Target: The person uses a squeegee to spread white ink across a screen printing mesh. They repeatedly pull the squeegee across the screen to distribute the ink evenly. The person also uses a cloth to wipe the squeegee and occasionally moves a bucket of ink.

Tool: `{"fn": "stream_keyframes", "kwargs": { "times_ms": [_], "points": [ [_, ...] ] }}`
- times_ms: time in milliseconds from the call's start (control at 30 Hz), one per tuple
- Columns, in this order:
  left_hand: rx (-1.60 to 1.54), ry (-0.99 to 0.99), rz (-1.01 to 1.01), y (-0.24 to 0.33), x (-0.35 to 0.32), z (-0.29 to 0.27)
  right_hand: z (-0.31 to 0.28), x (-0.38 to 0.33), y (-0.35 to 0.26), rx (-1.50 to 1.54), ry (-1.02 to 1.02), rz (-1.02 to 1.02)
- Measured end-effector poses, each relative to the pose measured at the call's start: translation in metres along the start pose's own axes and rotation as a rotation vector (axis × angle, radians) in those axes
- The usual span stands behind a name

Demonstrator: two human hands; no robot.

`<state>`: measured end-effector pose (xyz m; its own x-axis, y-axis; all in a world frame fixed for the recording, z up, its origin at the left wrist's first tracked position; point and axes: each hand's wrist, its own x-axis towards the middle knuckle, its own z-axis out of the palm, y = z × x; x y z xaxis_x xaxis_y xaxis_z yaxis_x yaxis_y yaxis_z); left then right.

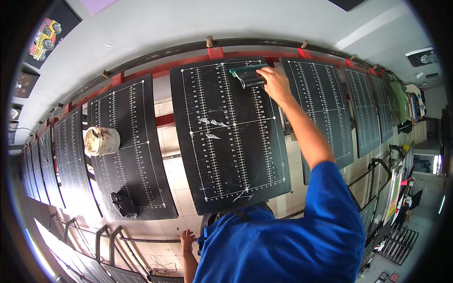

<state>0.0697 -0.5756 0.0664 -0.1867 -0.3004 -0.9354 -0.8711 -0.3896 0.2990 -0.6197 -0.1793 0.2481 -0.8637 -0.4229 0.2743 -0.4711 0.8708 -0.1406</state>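
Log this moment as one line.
right hand: holds squeegee at far end of middle board | left hand: low, empty, open | left board: tub, black rag

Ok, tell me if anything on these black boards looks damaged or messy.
The middle black board shows whitish smears and scratches across its printed scale lines, near its centre and lower edge. On the board to its left sit a stained, grimy tub and a crumpled black rag. The right hand holds a green squeegee.
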Motion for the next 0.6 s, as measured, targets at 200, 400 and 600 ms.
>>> {"fn": "stream_keyframes", "kwargs": {
  "times_ms": [200,400,600],
  "points": [
    [0.094,-0.024,0.051,0.033,0.023,-0.002,-0.036,-0.140,-0.086,-0.039,-0.029,0.131],
    [0.078,-0.024,0.090,0.047,0.015,0.008,-0.048,-0.147,-0.088,0.031,-0.102,0.031],
    [0.062,0.074,0.070,0.008,-0.019,-0.009,0.025,0.013,-0.009,-0.032,0.133,-0.133]
  ]
}}
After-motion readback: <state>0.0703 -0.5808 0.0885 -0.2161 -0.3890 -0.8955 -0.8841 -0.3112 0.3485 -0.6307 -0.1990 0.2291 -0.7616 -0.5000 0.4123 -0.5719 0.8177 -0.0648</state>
